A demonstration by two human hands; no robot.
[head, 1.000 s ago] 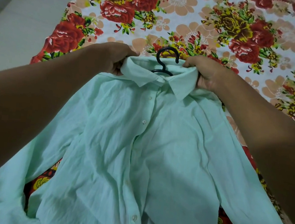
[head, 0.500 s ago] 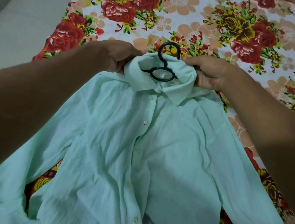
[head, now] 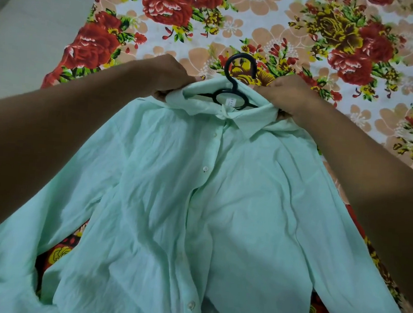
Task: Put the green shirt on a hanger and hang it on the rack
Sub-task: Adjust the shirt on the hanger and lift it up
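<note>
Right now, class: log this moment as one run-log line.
left hand: grips collar | right hand: grips collar | green shirt: on floral bedsheet | hanger: inside collar, hook out | rack: unseen

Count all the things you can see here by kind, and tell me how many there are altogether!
Green shirt: 1
Black hanger: 1
Floral bedsheet: 1
Hands: 2, the left hand and the right hand, each gripping the shirt by its collar
Total: 5

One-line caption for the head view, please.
Both hands, left and right, grip the green shirt at its collar around a black hanger on a floral bedsheet.
</note>
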